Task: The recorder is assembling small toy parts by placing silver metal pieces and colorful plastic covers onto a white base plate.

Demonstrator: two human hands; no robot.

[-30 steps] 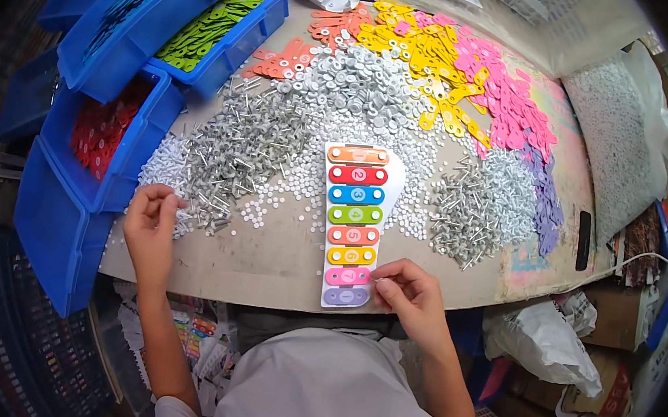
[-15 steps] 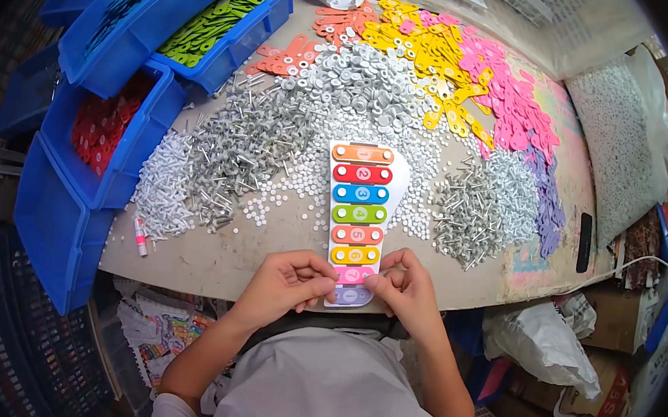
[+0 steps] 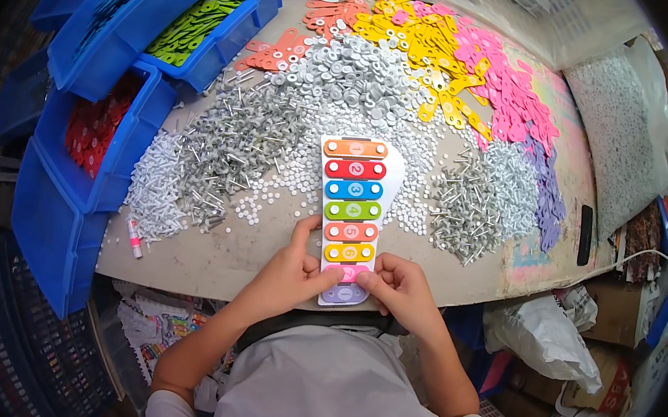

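Note:
A toy xylophone (image 3: 353, 210) lies near the table's front edge, a white base with a column of coloured metal bars. White round caps sit on both ends of the upper bars, from orange down to yellow. My left hand (image 3: 285, 275) holds its lower left side, thumb on the pink bar (image 3: 351, 273), index finger stretched out along the edge. From the other side my right hand (image 3: 403, 294) grips it, thumb on the pink bar's right end. Both pink bar ends are hidden under my thumbs. The lowest, purple bar (image 3: 344, 294) shows no raised white caps.
Beyond the xylophone lie piles of white caps (image 3: 356, 72), metal pins (image 3: 235, 145) and small white rings (image 3: 410, 204). Loose yellow bars (image 3: 410, 28), pink bars (image 3: 516, 105) and purple bars (image 3: 548, 202) spread farther right. Blue bins (image 3: 132, 155) stand left; a filled clear bag (image 3: 623, 133) stands right.
My left index finger has stretched out away from the xylophone's lower end, and my left thumb has shifted onto the pink bar. The view has shifted slightly, and the xylophone appears a little farther left.

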